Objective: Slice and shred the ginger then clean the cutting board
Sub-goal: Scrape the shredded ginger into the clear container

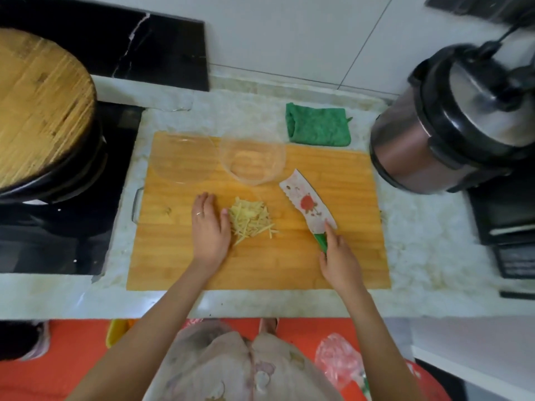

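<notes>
A pile of shredded ginger (252, 219) lies in the middle of the wooden cutting board (333, 264). My left hand (209, 227) rests flat on the board, its thumb side touching the left edge of the pile. My right hand (337, 256) grips the green handle of a white knife (308, 204) with a red flower print. The blade lies tilted, tip pointing up and left, to the right of the ginger. Two clear glass bowls (185, 157) (252, 159) stand at the back of the board; both look empty.
A folded green cloth (317, 124) lies on the marble counter behind the board. A pressure cooker (451, 120) stands at the right. At the left, a black pot with a round wooden lid (37, 111) sits on the stove.
</notes>
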`<state>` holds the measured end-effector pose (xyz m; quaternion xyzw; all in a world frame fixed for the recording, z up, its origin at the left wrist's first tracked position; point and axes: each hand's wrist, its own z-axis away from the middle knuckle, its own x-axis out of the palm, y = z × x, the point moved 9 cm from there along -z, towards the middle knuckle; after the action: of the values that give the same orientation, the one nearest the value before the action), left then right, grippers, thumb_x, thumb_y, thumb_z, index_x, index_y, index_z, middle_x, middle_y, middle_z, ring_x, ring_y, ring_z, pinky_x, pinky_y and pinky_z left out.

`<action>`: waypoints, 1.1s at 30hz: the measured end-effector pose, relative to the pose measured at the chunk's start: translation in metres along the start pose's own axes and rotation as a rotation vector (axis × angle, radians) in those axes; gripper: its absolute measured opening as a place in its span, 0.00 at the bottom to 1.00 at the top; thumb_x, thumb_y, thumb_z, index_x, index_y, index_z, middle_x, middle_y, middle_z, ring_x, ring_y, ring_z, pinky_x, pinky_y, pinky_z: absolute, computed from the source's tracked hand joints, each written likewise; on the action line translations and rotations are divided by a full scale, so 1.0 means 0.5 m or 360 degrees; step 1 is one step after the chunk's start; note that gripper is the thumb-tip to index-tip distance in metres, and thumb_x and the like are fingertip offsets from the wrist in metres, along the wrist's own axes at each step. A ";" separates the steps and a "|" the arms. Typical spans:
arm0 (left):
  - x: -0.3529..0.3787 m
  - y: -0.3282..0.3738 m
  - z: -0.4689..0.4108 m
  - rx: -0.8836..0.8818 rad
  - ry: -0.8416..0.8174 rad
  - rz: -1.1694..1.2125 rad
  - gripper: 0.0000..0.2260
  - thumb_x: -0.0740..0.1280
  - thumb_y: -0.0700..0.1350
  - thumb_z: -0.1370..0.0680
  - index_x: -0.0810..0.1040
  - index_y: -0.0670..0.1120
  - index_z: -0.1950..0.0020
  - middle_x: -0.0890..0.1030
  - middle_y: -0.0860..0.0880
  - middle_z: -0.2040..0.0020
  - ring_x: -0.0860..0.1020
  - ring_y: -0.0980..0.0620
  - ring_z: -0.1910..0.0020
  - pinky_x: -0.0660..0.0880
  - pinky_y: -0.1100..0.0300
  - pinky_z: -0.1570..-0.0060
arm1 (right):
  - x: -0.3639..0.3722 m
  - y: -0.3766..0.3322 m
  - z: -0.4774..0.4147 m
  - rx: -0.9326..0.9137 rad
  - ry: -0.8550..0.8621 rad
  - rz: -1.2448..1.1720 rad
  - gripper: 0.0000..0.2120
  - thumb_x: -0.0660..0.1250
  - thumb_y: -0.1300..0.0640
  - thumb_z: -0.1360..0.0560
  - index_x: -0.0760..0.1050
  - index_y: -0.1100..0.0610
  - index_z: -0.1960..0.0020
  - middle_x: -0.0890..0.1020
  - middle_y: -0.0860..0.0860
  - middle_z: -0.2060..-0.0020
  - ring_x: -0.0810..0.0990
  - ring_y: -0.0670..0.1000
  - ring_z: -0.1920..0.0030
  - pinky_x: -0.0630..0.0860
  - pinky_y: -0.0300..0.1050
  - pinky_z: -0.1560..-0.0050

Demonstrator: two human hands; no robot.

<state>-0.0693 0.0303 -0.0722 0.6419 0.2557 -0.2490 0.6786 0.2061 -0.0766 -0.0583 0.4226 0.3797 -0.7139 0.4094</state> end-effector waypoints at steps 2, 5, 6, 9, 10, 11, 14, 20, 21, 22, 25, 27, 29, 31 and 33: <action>0.003 0.000 -0.002 -0.0038 0.0012 0.0043 0.25 0.53 0.48 0.20 0.67 0.32 0.31 0.67 0.35 0.30 0.62 0.38 0.28 0.58 0.48 0.28 | -0.007 -0.014 -0.002 -0.0001 -0.0004 -0.0061 0.34 0.61 0.60 0.22 0.46 0.53 0.22 0.73 0.55 0.40 0.76 0.51 0.57 0.68 0.41 0.66; 0.014 0.011 -0.001 -0.0004 -0.0021 0.0098 0.24 0.53 0.48 0.20 0.66 0.34 0.29 0.67 0.36 0.29 0.62 0.39 0.28 0.58 0.49 0.28 | -0.026 -0.022 0.017 0.0131 0.0125 -0.0651 0.24 0.58 0.59 0.21 0.57 0.54 0.26 0.78 0.51 0.58 0.72 0.47 0.71 0.64 0.41 0.74; 0.019 0.015 -0.001 0.0010 -0.0036 0.0118 0.24 0.53 0.49 0.20 0.66 0.35 0.29 0.67 0.37 0.29 0.63 0.40 0.28 0.58 0.49 0.28 | -0.027 -0.018 0.027 0.0215 0.0176 -0.0909 0.20 0.57 0.57 0.20 0.60 0.54 0.29 0.77 0.47 0.63 0.72 0.46 0.73 0.66 0.42 0.74; 0.027 0.017 -0.002 0.0012 -0.0040 0.0153 0.24 0.52 0.49 0.20 0.67 0.36 0.29 0.68 0.38 0.29 0.63 0.41 0.28 0.59 0.51 0.28 | -0.007 -0.007 0.056 0.0388 0.0209 -0.1421 0.11 0.56 0.52 0.18 0.68 0.57 0.40 0.74 0.47 0.70 0.71 0.49 0.75 0.69 0.46 0.74; 0.028 0.016 -0.002 0.0014 -0.0033 0.0162 0.24 0.51 0.49 0.19 0.67 0.36 0.29 0.68 0.38 0.29 0.63 0.42 0.28 0.59 0.50 0.28 | 0.002 -0.005 0.063 0.0390 0.0197 -0.1474 0.09 0.55 0.53 0.18 0.68 0.57 0.43 0.73 0.50 0.71 0.71 0.50 0.75 0.69 0.46 0.75; 0.030 0.016 -0.002 0.0015 -0.0027 0.0171 0.24 0.51 0.49 0.19 0.67 0.36 0.29 0.69 0.38 0.30 0.63 0.42 0.28 0.60 0.49 0.29 | 0.011 -0.003 0.069 0.0383 0.0183 -0.1502 0.08 0.54 0.54 0.18 0.68 0.57 0.46 0.73 0.52 0.71 0.70 0.51 0.76 0.68 0.46 0.76; 0.037 0.019 0.000 0.0016 -0.0022 0.0200 0.23 0.51 0.48 0.19 0.68 0.36 0.29 0.69 0.38 0.30 0.64 0.42 0.28 0.60 0.51 0.28 | 0.048 0.013 0.088 0.0444 0.0123 -0.1536 0.08 0.53 0.57 0.17 0.68 0.58 0.52 0.69 0.55 0.71 0.69 0.51 0.76 0.67 0.44 0.78; 0.044 0.026 0.004 0.0029 0.0016 0.0212 0.23 0.51 0.48 0.19 0.69 0.37 0.30 0.71 0.40 0.31 0.65 0.43 0.29 0.61 0.52 0.30 | 0.092 -0.007 0.107 0.0494 0.0046 -0.1636 0.09 0.52 0.58 0.17 0.66 0.55 0.55 0.65 0.53 0.71 0.65 0.52 0.78 0.64 0.43 0.80; 0.048 0.030 0.004 0.0046 0.0001 0.0217 0.23 0.51 0.49 0.19 0.69 0.37 0.30 0.71 0.40 0.31 0.66 0.43 0.29 0.61 0.52 0.30 | 0.096 -0.015 0.106 0.0472 0.0025 -0.1617 0.09 0.52 0.58 0.17 0.66 0.55 0.55 0.65 0.54 0.71 0.64 0.51 0.77 0.64 0.44 0.80; 0.053 0.035 0.006 0.0063 -0.0019 0.0229 0.24 0.50 0.50 0.19 0.69 0.37 0.30 0.72 0.40 0.31 0.66 0.43 0.30 0.62 0.52 0.30 | 0.101 -0.024 0.105 0.0447 0.0001 -0.1588 0.09 0.51 0.57 0.17 0.66 0.56 0.54 0.65 0.54 0.72 0.64 0.51 0.77 0.64 0.44 0.79; 0.065 0.050 0.010 0.0075 -0.0041 0.0257 0.28 0.49 0.55 0.21 0.69 0.37 0.30 0.72 0.40 0.31 0.67 0.43 0.30 0.62 0.52 0.30 | 0.110 -0.057 0.103 0.0380 -0.0049 -0.1506 0.09 0.51 0.56 0.17 0.65 0.57 0.53 0.64 0.54 0.72 0.64 0.52 0.75 0.64 0.45 0.77; 0.069 0.056 0.011 0.0064 -0.0033 0.0259 0.29 0.50 0.56 0.21 0.69 0.38 0.30 0.72 0.41 0.31 0.67 0.44 0.30 0.62 0.53 0.31 | 0.111 -0.078 0.101 0.0369 -0.0066 -0.1479 0.08 0.52 0.56 0.17 0.65 0.55 0.54 0.65 0.54 0.72 0.65 0.52 0.74 0.65 0.44 0.77; 0.070 0.061 0.011 0.0074 -0.0021 0.0242 0.28 0.52 0.57 0.21 0.70 0.39 0.30 0.73 0.42 0.32 0.68 0.44 0.31 0.63 0.54 0.32 | 0.113 -0.096 0.099 0.0360 -0.0091 -0.1485 0.09 0.52 0.56 0.18 0.65 0.52 0.56 0.65 0.53 0.72 0.66 0.51 0.75 0.65 0.43 0.78; 0.068 0.067 0.012 0.0112 -0.0007 0.0215 0.27 0.54 0.57 0.22 0.71 0.40 0.31 0.75 0.43 0.33 0.70 0.45 0.33 0.65 0.55 0.34 | 0.119 -0.111 0.099 0.0349 -0.0129 -0.1472 0.11 0.51 0.56 0.17 0.65 0.50 0.57 0.65 0.51 0.73 0.66 0.51 0.75 0.65 0.43 0.77; 0.069 0.077 0.012 0.0198 -0.0008 0.0148 0.26 0.58 0.57 0.23 0.73 0.42 0.32 0.76 0.44 0.35 0.71 0.46 0.35 0.65 0.55 0.35 | 0.129 -0.119 0.099 0.0368 -0.0172 -0.1509 0.10 0.51 0.56 0.17 0.65 0.51 0.56 0.64 0.50 0.74 0.65 0.50 0.76 0.64 0.43 0.78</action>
<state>-0.0176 0.0258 -0.0664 0.6934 0.2078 -0.2343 0.6489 0.1178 -0.1151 -0.0882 0.2081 0.4266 -0.8801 0.0087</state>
